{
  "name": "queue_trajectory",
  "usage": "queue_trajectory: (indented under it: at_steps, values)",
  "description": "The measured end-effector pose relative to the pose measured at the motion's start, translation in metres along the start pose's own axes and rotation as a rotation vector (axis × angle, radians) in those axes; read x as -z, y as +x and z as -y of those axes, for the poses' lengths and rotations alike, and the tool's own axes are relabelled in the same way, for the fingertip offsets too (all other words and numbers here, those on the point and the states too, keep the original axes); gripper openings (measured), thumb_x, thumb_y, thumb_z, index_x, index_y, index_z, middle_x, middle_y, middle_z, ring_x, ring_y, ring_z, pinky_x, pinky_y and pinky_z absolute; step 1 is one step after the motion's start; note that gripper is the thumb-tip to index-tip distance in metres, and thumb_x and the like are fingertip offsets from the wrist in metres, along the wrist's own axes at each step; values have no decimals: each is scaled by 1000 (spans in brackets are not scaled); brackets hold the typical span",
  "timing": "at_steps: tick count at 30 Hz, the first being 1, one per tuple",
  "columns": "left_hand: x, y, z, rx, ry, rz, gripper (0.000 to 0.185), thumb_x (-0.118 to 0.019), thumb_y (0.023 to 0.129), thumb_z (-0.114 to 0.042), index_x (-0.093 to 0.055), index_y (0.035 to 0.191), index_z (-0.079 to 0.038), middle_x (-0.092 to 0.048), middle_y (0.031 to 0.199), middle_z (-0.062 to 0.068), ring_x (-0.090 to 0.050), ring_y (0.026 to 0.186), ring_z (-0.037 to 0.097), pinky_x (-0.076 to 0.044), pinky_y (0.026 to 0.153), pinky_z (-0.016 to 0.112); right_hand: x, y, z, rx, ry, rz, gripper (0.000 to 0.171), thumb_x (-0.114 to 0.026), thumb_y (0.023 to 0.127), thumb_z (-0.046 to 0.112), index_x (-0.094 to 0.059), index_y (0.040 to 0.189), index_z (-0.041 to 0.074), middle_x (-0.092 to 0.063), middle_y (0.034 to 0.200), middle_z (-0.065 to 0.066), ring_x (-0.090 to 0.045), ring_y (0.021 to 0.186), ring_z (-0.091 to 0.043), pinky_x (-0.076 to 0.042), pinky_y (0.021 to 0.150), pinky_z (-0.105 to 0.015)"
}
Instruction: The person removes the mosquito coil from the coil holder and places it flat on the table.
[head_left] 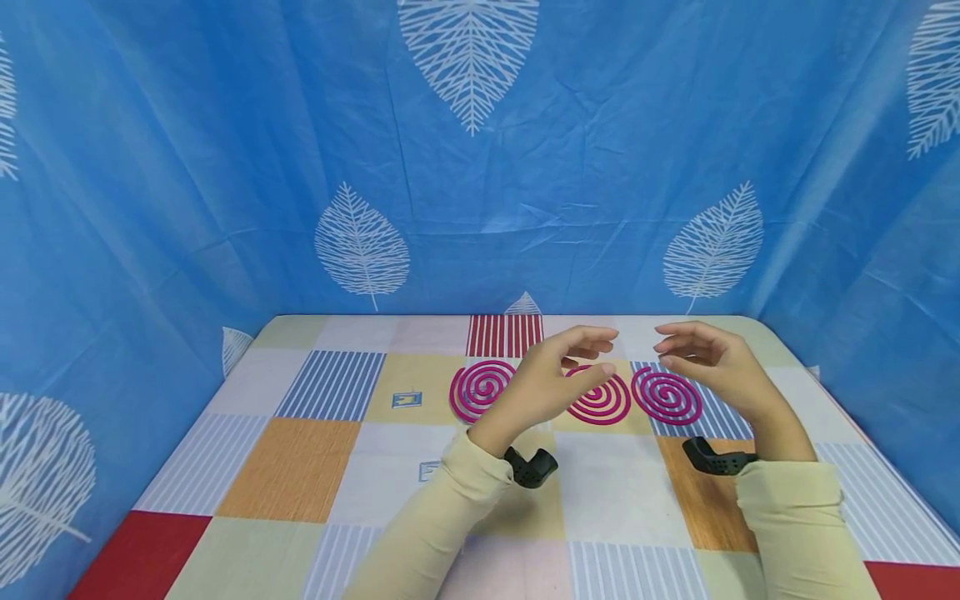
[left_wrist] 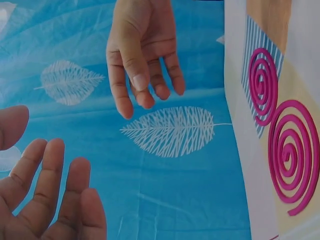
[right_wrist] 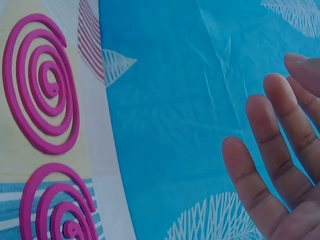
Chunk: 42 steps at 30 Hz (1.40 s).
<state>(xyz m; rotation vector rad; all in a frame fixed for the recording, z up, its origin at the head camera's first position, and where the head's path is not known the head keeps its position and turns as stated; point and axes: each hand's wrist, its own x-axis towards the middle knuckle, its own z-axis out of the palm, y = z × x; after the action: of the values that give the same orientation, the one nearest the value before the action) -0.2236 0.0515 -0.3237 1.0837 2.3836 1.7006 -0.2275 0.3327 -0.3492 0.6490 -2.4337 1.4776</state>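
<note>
Three pink mosquito coils [head_left: 600, 398] lay in a row on the patchwork-covered bench [head_left: 300, 467], untouched. I had my left hand [head_left: 551, 379] and right hand [head_left: 708, 362] hovering above them, fingers loosely spread, holding nothing. I judged a grasp came next: lowering onto one fragile coil.

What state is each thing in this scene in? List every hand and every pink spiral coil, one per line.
left hand: raised above the table, fingers relaxed, holding nothing
right hand: raised, fingers relaxed, holding nothing
left coil: lying flat, whole, partly hidden by the left hand
middle coil: lying flat, untouched
right coil: lying flat, untouched
</note>
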Motion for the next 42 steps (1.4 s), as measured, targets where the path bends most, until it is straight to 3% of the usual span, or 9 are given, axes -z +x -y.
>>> queue_trajectory:
  at_steps: [9,16,23,30,42]
  values:
    - [15,-12,-3,-42,23,-3,42,-67,96,-19,-59,137,-14,-67,125,1,-61,111,9,-49,93,29,-7,1,8,-5,-93,26,36,-68,92,-1,-59,126,-4,-70,102,8,-66,94,0,-52,82,-14]
    - [27,-21,-3,-67,15,18,41,-67,96,-18,-60,136,-12,-65,129,1,-61,111,8,-50,94,34,-14,3,14,-13,-108,74,36,-70,92,3,-60,126,-3,-70,101,5,-67,94,-8,-52,82,-14]
    - [38,-30,1,-68,20,38,41,-67,96,-17,-59,136,-12,-66,126,2,-62,112,10,-51,94,41,-22,6,20,25,-104,122,36,-69,91,-1,-61,126,-2,-71,101,-3,-67,93,-7,-52,82,-15]
    - [45,-41,4,-73,26,18,42,-67,96,-17,-59,137,-12,-64,129,1,-62,111,10,-51,90,30,-32,9,24,9,-108,176,34,-70,91,0,-63,125,0,-70,99,-5,-67,92,-9,-53,81,-18]
    - [60,-53,18,-68,71,18,40,-66,97,-14,-59,136,-9,-67,123,3,-64,107,15,-53,89,32,-50,12,22,56,-118,232,34,-71,88,-3,-65,122,1,-70,97,-4,-67,88,-10,-55,78,-22]
